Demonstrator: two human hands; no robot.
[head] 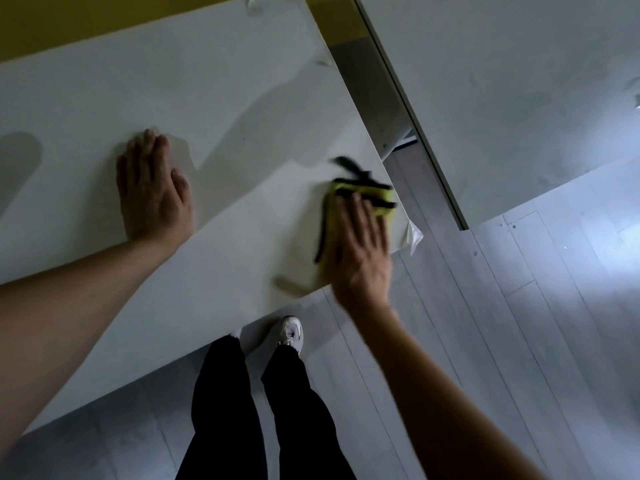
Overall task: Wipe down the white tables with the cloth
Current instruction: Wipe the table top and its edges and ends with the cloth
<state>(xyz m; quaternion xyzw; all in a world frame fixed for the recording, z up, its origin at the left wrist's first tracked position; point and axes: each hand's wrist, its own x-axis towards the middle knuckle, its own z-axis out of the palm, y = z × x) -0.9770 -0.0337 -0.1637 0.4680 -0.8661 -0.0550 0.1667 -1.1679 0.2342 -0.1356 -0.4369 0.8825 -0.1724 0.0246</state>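
Cloth: a yellow-green soft fabric cloth with black edging (360, 199) lies bunched on the near white table, close to its right-hand corner, mostly under the right hand, with a black strip trailing off its far side.
Handling: it looks light, limp and foldable, so it should slide easily under a flat palm. It would likely bunch or roll if pushed from one edge. Pressing on its middle with spread fingers seems the surest hold, keeping the loose strips tucked under.
Right hand (360, 251): lies flat on the cloth, fingers straight and slightly apart, not curled round it. It is blurred, which suggests a wiping stroke in progress.
Left hand (152, 192): rests flat on the tabletop well to the left of the cloth, fingers straight and close together, holding nothing, apparently as a brace.
Near table: a smooth white rectangular tabletop (225, 109) carrying faint sheen and shadows. A bit of clear film (414, 235) peels at the corner just beside the cloth and could snag it.
Second table: another white tabletop (502, 81) stands to the right, across a narrow gap, apart from the cloth. Judging by the task, it also needs wiping.
Floor: pale grey plank flooring (519, 323) below.
Person: dark trousers and a light trainer (291, 334) show at the table's near edge.
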